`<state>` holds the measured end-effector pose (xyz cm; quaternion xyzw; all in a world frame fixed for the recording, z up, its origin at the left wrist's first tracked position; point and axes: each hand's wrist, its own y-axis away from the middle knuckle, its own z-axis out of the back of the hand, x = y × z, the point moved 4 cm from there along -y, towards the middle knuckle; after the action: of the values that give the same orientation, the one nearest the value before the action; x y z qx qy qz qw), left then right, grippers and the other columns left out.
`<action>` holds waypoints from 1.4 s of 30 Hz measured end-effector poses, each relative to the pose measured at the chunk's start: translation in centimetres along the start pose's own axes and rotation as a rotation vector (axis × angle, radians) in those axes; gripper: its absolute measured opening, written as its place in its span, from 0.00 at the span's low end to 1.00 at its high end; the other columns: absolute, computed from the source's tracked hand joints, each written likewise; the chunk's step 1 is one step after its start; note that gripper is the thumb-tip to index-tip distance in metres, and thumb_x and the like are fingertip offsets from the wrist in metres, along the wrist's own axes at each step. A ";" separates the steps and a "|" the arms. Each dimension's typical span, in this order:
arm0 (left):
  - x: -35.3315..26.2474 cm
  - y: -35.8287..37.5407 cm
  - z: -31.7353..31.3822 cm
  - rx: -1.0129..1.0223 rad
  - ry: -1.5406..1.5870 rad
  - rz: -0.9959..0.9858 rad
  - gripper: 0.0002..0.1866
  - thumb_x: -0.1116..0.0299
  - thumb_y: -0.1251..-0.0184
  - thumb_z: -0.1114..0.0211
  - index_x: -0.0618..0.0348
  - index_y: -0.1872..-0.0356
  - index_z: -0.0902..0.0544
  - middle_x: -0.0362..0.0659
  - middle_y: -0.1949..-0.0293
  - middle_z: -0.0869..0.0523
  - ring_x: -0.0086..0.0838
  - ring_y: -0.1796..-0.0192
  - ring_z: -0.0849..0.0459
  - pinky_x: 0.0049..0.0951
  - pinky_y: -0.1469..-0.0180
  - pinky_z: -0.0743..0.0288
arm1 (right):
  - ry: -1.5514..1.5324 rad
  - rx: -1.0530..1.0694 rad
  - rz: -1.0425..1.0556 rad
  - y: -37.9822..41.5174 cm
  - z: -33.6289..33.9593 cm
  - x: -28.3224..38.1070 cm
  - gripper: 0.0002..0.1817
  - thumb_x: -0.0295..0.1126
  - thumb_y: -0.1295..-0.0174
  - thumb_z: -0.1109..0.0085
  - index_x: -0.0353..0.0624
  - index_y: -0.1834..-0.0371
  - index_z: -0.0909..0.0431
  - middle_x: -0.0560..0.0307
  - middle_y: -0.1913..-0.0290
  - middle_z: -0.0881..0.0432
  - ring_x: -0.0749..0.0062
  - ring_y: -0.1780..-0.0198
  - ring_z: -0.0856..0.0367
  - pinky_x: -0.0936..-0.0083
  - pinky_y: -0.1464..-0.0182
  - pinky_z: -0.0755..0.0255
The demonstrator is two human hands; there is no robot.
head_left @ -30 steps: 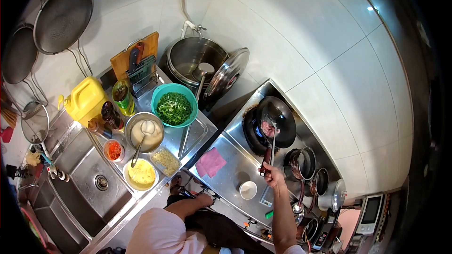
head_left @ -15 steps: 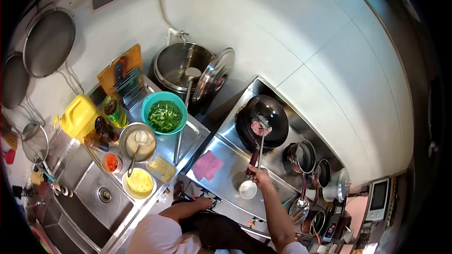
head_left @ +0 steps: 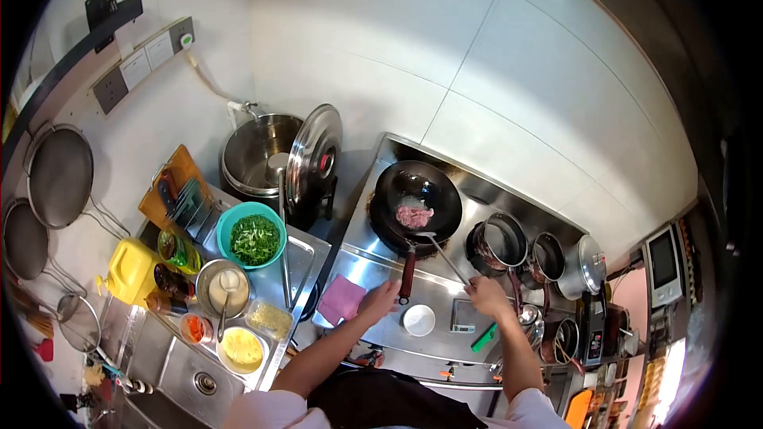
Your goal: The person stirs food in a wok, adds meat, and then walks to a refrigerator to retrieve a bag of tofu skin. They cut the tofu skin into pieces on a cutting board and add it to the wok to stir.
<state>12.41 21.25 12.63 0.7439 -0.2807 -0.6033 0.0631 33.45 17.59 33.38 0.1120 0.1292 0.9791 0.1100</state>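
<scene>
A dark wok (head_left: 435, 199) sits on the stove with pink meat (head_left: 414, 216) in it. Its brown handle (head_left: 408, 274) points toward me. My right hand (head_left: 486, 295) is closed around the end of a long metal spatula (head_left: 449, 258), whose head lies at the wok's near rim. Just left of the wok handle is my left hand (head_left: 380, 302), holding nothing, its fingers loosely apart and not on the handle. A white bowl (head_left: 419, 320) stands on the steel surface between my hands. The pink cloth (head_left: 342, 299) lies left of my left hand.
Saucepans (head_left: 502, 240) and a pressure cooker (head_left: 582, 268) stand on the right. A small scale (head_left: 462, 316) and a green object (head_left: 484, 338) lie near my right forearm. On the left are a teal bowl of greens (head_left: 253, 236), ingredient bowls (head_left: 241, 349), a large pot (head_left: 254, 155) and a sink (head_left: 187, 369).
The view has shifted. My left hand has risen from the counter's front edge to beside the wok handle. My right hand has moved right, drawing the spatula from the meat to the wok's near rim.
</scene>
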 end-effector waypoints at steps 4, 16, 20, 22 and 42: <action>0.8 -3.8 -3.2 0.109 0.063 0.095 0.16 0.57 0.31 0.41 0.62 0.59 0.27 0.42 0.76 0.22 0.27 0.77 0.21 0.31 0.79 0.27 | -0.126 -0.129 0.045 -5.0 -6.4 -0.6 0.15 0.38 0.36 0.47 0.37 0.60 0.19 0.35 0.64 0.18 0.37 0.58 0.20 0.50 0.53 0.28; -1.1 -2.6 -3.3 0.107 -0.115 0.153 0.11 0.65 0.31 0.41 0.55 0.57 0.34 0.37 0.77 0.27 0.22 0.83 0.29 0.26 0.86 0.34 | -0.099 -0.181 0.033 -7.9 -8.8 -0.9 0.15 0.38 0.36 0.52 0.40 0.62 0.19 0.40 0.65 0.16 0.41 0.61 0.18 0.49 0.57 0.25; -0.5 -3.1 -3.0 0.120 -0.112 0.141 0.11 0.65 0.31 0.41 0.55 0.59 0.34 0.38 0.76 0.27 0.22 0.82 0.29 0.25 0.86 0.35 | -0.176 -0.150 -0.042 -4.9 -6.0 -2.7 0.15 0.38 0.37 0.51 0.40 0.62 0.19 0.40 0.65 0.16 0.42 0.60 0.18 0.50 0.56 0.25; -0.2 -3.2 -2.9 0.123 -0.101 0.147 0.11 0.65 0.31 0.41 0.54 0.59 0.34 0.38 0.75 0.28 0.21 0.81 0.30 0.25 0.85 0.35 | -0.186 -0.107 -0.082 -3.0 -4.4 -2.5 0.14 0.37 0.38 0.51 0.40 0.61 0.19 0.40 0.65 0.16 0.42 0.59 0.18 0.51 0.54 0.25; -0.4 -3.1 -2.4 0.090 -0.122 0.169 0.12 0.65 0.30 0.42 0.55 0.55 0.35 0.39 0.75 0.28 0.22 0.81 0.30 0.24 0.86 0.34 | -0.224 -0.134 -0.051 -8.1 -7.5 -0.3 0.15 0.38 0.36 0.50 0.37 0.58 0.21 0.40 0.59 0.16 0.43 0.57 0.17 0.51 0.54 0.25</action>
<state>15.64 23.47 12.19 0.6817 -0.3725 -0.6266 0.0628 33.36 23.42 24.01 0.2097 0.0532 0.9638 0.1558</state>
